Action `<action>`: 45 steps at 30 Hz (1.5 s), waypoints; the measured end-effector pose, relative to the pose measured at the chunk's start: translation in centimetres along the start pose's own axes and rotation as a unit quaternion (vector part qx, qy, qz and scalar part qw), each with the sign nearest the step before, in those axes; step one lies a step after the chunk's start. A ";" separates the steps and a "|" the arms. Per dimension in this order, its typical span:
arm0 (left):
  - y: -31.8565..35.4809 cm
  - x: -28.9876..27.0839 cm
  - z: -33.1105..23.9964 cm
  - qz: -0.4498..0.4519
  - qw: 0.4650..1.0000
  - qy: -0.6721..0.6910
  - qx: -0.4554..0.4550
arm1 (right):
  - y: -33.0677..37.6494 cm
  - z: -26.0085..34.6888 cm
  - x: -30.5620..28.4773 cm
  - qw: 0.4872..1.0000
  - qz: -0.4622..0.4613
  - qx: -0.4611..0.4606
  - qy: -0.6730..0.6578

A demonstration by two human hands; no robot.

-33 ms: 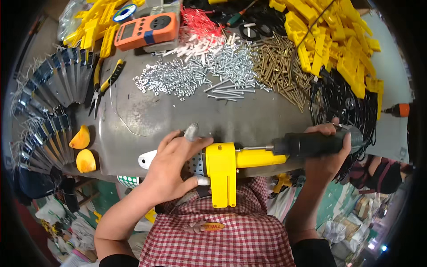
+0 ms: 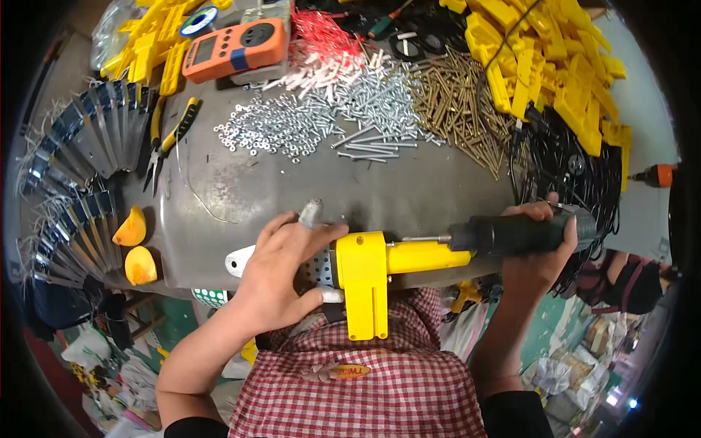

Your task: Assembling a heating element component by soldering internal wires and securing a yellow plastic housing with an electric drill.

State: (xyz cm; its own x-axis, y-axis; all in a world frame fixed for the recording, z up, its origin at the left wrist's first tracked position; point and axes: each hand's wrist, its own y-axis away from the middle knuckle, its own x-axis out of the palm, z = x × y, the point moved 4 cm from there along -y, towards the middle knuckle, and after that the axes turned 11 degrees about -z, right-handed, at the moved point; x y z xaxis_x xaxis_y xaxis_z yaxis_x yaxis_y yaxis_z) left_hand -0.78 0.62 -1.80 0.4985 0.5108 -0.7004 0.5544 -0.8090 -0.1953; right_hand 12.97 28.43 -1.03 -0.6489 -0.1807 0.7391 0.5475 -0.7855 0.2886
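My left hand presses down on a perforated metal plate joined to a yellow plastic housing at the near edge of the grey table. Two of its fingertips are wrapped in tape. My right hand grips a dark power screwdriver lying level. Its bit points left into the long yellow arm of the housing. A white tab sticks out left of my left hand.
Silver screws, brass screws and white plugs lie in heaps at the back. Yellow plastic parts pile up at back right above black cables. An orange multimeter, pliers and fanned metal pieces lie left.
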 end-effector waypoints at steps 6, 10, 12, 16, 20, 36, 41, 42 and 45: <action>0.1 0.2 0.5 -0.033 0.998 0.053 -0.003 | 0.5 -0.9 0.6 0.998 0.047 0.017 -0.024; -0.1 0.0 0.6 -0.037 0.996 0.080 -0.020 | 0.7 -0.9 1.0 0.996 0.068 0.033 -0.038; -0.1 0.0 0.6 -0.028 0.996 0.076 -0.032 | 0.5 -0.7 0.7 0.997 0.069 0.030 -0.037; 0.1 0.0 0.6 -0.030 0.997 0.069 -0.024 | 0.7 -1.0 1.0 0.997 0.069 0.027 -0.022; -0.1 -0.1 0.3 -0.034 0.998 0.060 -0.010 | 0.4 -0.4 0.7 0.997 0.066 0.014 -0.026; -0.4 -0.1 0.1 -0.051 0.998 0.041 0.012 | -0.4 -2.6 1.1 0.996 0.050 0.041 -0.053; 0.2 0.2 0.6 -0.087 0.994 0.053 0.040 | -0.4 -2.1 1.3 0.999 0.028 0.038 -0.026; 0.1 0.2 0.5 -0.087 0.994 0.054 0.045 | -0.5 -1.8 1.2 0.999 0.031 0.029 -0.024; 0.1 0.2 0.4 -0.081 0.995 0.043 0.047 | -0.4 -2.0 1.3 0.999 0.039 0.025 -0.022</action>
State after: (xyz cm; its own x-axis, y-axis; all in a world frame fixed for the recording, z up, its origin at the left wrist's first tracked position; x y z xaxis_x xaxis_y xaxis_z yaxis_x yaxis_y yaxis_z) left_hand -0.90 0.50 -2.28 0.4656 0.6566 -0.5934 0.5693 -0.7356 -0.3673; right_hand 10.87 27.32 -1.43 -0.5796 -0.2134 0.7865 0.6219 -0.7394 0.2577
